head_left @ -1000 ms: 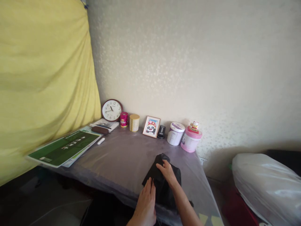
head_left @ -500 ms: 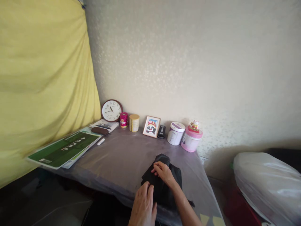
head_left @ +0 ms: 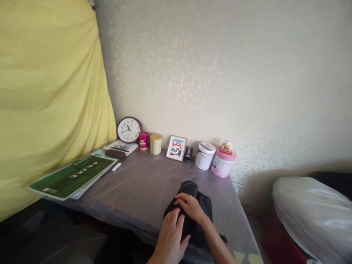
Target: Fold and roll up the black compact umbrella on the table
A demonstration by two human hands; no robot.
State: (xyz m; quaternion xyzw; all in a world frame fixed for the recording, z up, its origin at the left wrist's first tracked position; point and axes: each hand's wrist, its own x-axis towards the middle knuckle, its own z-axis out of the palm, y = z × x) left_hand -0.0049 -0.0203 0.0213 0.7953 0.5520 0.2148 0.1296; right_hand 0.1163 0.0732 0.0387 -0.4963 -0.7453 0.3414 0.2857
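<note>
A black folded fabric bundle [head_left: 189, 187] lies near the front edge of the table; its exact kind is not clear. My left hand [head_left: 172, 233] rests on its near left side, fingers stretched forward and thumb apart. Across the middle of the fabric lies my right hand [head_left: 191, 208], its fingers loosely bent and pointing left, close to my left fingertips. Both hands press on the fabric from above, and part of it is hidden under them. A short dark end of it sticks out right of my right forearm.
Along the wall stand a clock [head_left: 129, 129], a pink can [head_left: 143, 140], a yellow-lidded jar [head_left: 156, 144], a panda picture frame [head_left: 176, 148], a white tub [head_left: 205, 156] and a pink tub [head_left: 223, 163]. A green board [head_left: 74, 175] lies at left. A plastic-covered bundle [head_left: 310, 209] sits at right.
My left hand has moved forward over the fabric, up to the right hand. My right hand has shifted slightly nearer to me and left, its fingers reaching further across.
</note>
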